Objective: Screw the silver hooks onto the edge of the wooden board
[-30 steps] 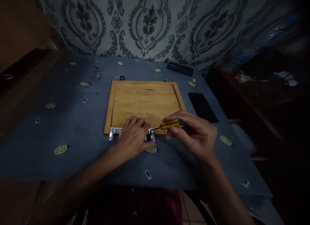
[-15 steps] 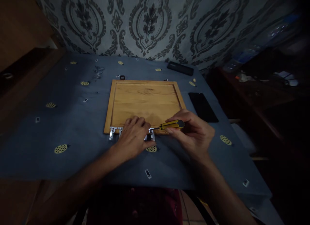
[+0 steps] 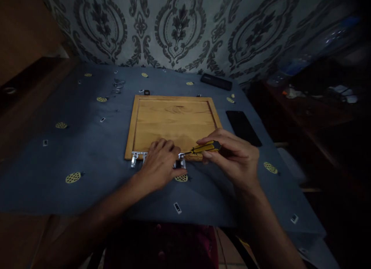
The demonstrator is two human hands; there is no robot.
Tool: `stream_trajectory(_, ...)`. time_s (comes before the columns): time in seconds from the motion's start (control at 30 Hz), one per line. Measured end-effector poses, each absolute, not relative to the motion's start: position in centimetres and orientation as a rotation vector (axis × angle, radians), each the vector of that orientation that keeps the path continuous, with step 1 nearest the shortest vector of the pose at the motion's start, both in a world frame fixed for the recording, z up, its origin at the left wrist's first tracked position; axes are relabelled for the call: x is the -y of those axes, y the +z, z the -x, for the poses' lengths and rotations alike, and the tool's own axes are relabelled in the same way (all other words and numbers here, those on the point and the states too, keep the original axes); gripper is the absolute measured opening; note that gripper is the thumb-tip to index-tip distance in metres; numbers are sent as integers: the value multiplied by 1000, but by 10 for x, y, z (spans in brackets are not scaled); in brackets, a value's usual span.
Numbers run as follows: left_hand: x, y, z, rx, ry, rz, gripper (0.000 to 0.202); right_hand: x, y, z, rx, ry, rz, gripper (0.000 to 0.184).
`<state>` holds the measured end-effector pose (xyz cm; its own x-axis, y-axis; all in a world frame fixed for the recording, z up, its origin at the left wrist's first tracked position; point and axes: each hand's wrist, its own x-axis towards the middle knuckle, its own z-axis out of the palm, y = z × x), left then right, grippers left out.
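Yellow and black, the screwdriver [image 3: 206, 146] was held between the closed thumb and fingertips of the right hand [image 3: 239, 155], its tip at the silver fitting [image 3: 183, 163] just beside the left hand [image 3: 160, 161]. The right fingers had just shifted around the handle, which probably meant that turning continued at this fitting. Compared with 0.5 s earlier, the right hand looked slightly more extended; the left remained half spread, palm down, over the wooden panel's [image 3: 174, 122] near edge. Whether it gripped anything underneath could not be told. Ahead of the 2 hands lay most of the panel.
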<state>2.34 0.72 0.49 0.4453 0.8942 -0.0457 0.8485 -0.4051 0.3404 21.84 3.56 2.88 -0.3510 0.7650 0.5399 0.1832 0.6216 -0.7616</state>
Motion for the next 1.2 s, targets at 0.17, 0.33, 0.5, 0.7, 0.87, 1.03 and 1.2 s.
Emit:
stream_trajectory(0.17,-7,6,-24,-1496,201,-2374,45,-32,25,-213,1849,550,840,11)
stream_trajectory(0.33,-7,6,-24,-1498,203,-2378,43,-33,22,-211,1811,459,864,12)
stream_trajectory(0.5,-7,5,-24,-1491,222,-2384,42,-33,19,-210,1785,461,892,17)
stream_trajectory(0.7,-8,6,-24,-1503,187,-2374,43,-33,13,-210,1778,420,914,21)
stream_trajectory(0.87,-7,4,-24,-1495,234,-2403,42,-34,11,-211,1765,457,892,19)
stream_trajectory(1.03,-7,5,-23,-1499,195,-2387,44,-28,18,-211,1785,402,872,13)
stream_trajectory(1.2,-8,7,-23,-1491,198,-2391,43,-24,18,-213,1547,356,892,7)
